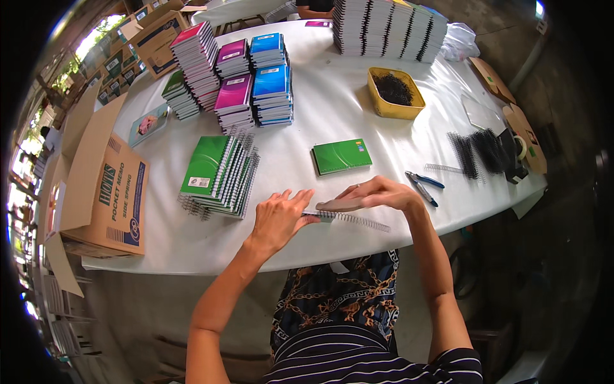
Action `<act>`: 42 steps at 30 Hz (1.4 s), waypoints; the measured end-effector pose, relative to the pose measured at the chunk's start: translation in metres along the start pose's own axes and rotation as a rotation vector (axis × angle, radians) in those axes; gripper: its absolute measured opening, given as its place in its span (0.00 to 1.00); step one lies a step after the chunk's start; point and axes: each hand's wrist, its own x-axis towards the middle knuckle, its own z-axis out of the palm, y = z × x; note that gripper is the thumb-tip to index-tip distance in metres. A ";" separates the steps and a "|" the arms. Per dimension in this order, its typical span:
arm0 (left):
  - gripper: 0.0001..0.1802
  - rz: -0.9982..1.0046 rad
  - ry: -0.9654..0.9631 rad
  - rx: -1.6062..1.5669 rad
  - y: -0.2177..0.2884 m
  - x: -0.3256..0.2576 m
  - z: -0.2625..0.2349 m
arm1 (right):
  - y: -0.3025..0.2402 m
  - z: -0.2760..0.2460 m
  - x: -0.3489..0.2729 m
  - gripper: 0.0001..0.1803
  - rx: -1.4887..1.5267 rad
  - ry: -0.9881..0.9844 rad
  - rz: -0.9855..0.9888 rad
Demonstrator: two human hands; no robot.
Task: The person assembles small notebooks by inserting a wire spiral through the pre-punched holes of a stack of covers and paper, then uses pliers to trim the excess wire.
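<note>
Near the table's front edge, my left hand (281, 217) grips a small notebook (326, 218), mostly hidden by the hands, between thumb and fingers. A wire spiral coil (364, 222) runs along the notebook's edge, and its loose end sticks out to the right. My right hand (374, 194) lies over the coil with its fingers stretched flat together. Just beyond the hands is a green notebook pile (342, 156). To the left stands a stack of green notebooks (214, 173) with coils jutting from its sides.
Pliers (422, 185) lie right of my hands, near a heap of black coils (483, 153). A yellow basket (416, 105) of black pieces stands farther back. Notebook stacks (236, 96) fill the back left, beside an open carton (112, 198). Tall notebook stacks (390, 32) stand at the back.
</note>
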 end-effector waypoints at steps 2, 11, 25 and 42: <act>0.33 -0.004 0.005 -0.006 -0.001 0.000 0.001 | -0.003 0.003 0.001 0.34 -0.017 0.018 0.028; 0.35 -0.023 0.018 0.046 -0.010 0.008 0.001 | 0.018 -0.009 0.008 0.31 0.123 0.064 -0.109; 0.56 -0.229 0.274 -0.421 -0.014 -0.001 0.016 | 0.019 -0.006 0.022 0.34 0.267 0.056 -0.137; 0.56 -0.409 0.320 -1.296 -0.023 -0.015 0.052 | 0.019 0.006 0.042 0.33 0.551 0.028 -0.094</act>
